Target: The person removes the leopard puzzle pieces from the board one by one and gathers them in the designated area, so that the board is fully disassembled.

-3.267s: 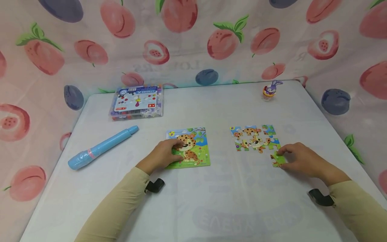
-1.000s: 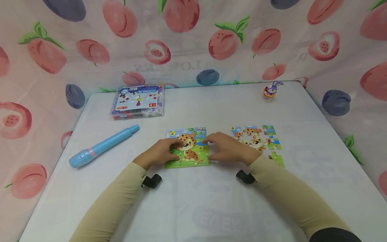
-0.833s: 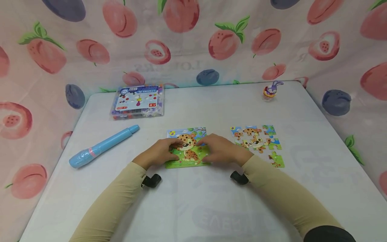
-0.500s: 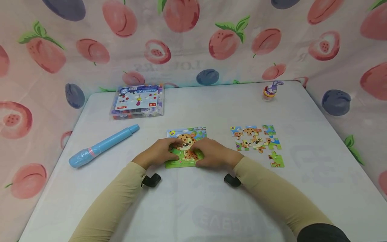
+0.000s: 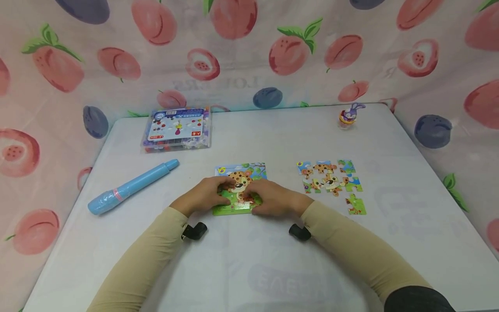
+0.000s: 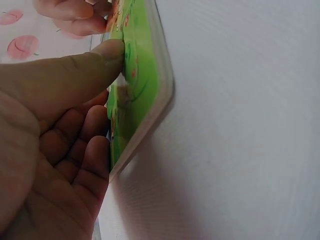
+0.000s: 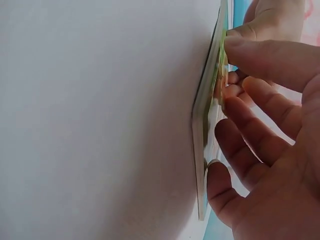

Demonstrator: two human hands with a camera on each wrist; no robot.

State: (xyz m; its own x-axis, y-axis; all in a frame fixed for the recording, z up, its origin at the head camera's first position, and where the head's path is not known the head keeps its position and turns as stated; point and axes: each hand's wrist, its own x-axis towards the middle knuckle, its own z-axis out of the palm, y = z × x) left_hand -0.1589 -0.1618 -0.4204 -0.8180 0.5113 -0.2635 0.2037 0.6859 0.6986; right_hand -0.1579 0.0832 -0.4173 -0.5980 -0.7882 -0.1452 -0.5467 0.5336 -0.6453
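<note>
A jigsaw puzzle board (image 5: 230,211) with a cartoon leopard lies flat on the table in the head view. My left hand (image 5: 204,196) rests on its left part, thumb and fingers spread apart on the picture. From the other side, my right hand (image 5: 274,198) pinches a puzzle piece (image 5: 243,206) at the lower middle of the board. In the right wrist view that puzzle piece (image 7: 223,75) stands slightly raised between thumb and fingers. The left wrist view has the left thumb (image 6: 107,57) pressing on the green surface. The right hand hides the board's right side.
Loose puzzle pieces (image 5: 332,184) lie in rows to the right, with a green corner piece (image 5: 356,204) below them. Farther off are a rabbit figurine (image 5: 349,116) and a clear box of small parts (image 5: 176,130). A light-blue stick-shaped toy (image 5: 132,187) lies left.
My right hand has come from the green corner piece on the right over to the board and now tilts up a piece there. The left hand has stayed in place.
</note>
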